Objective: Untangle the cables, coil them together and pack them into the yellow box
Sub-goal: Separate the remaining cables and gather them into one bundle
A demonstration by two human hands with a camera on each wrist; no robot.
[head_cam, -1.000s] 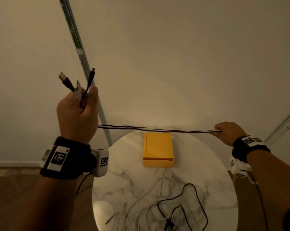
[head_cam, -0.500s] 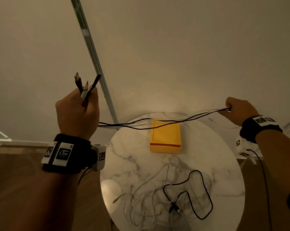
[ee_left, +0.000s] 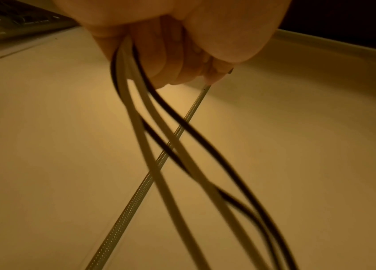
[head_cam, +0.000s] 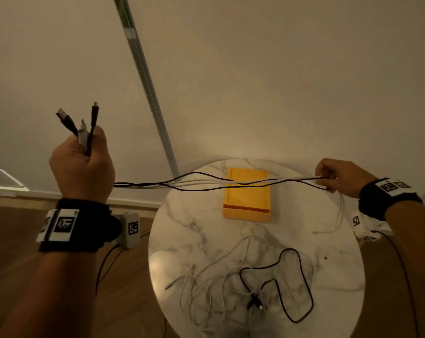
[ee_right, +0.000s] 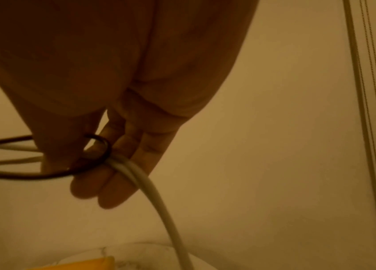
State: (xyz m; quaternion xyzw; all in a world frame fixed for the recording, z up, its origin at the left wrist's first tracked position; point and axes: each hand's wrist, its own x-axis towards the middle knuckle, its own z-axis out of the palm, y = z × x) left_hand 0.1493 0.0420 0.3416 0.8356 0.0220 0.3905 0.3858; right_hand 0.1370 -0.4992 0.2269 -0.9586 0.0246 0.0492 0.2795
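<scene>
At the left of the head view, the left hand [head_cam: 82,164] is raised as a closed fist. It grips the plug ends of the cables [head_cam: 206,184], and three connectors [head_cam: 81,123] fan upward out of the fist: two black, one pale. Holding the ends together here likely keeps them aligned, so the strands can be coiled as one bundle. The left wrist view shows the fingers [ee_left: 173,60] curled tight around black and pale strands that hang out below the fist.

From that fist the cables run across the middle of the frame, slightly slack and crossing one another, above the far part of a round marble desk [head_cam: 182,230]. The yellow box [head_cam: 247,196] sits on that desk, directly beneath the span and lying open, probably parked there to receive the coil.

In the lower centre of the frame, loose black and white cables [head_cam: 245,284] lie heaped on the desk, apparently still tangled.

At the right of the frame, the right hand [head_cam: 338,178] pinches the stretched cables. The right wrist view shows its thumb and fingers [ee_right: 113,182] closed on the strands, a black one looping there, while pale cable trails down towards the desk. Pulling the two hands apart seems meant to straighten the strands before coiling.
</scene>
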